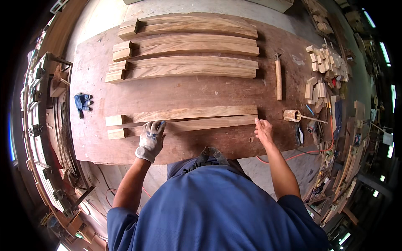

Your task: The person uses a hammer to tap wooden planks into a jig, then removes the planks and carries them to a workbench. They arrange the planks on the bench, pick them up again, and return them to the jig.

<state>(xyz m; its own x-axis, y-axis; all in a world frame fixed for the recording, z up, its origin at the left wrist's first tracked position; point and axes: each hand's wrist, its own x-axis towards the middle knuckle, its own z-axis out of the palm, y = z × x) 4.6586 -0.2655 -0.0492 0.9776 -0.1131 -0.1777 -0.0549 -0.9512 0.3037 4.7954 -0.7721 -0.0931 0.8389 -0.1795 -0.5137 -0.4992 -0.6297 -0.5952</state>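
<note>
Two long pale wooden pieces lie side by side across the near part of the worktable: a farther wooden piece [197, 112] and a nearer wooden piece [205, 124]. Each has a stepped, notched left end. My left hand [151, 138], in a white work glove with grey fingertips, grips the nearer piece close to its left end, fingers bent over it. At the right end of that same piece, the curled fingers of my bare right hand [264, 130] hold its tip. The undersides of both hands' grips are hidden.
Farther back lie several similar wooden pieces [192, 67] in pairs. A wooden-handled hammer [279, 79] is right of them. Small wood blocks [322, 60] crowd the right end, near a round wooden cup [292, 115]. A blue glove [83, 103] lies left. An orange hose [312, 154] runs below the edge.
</note>
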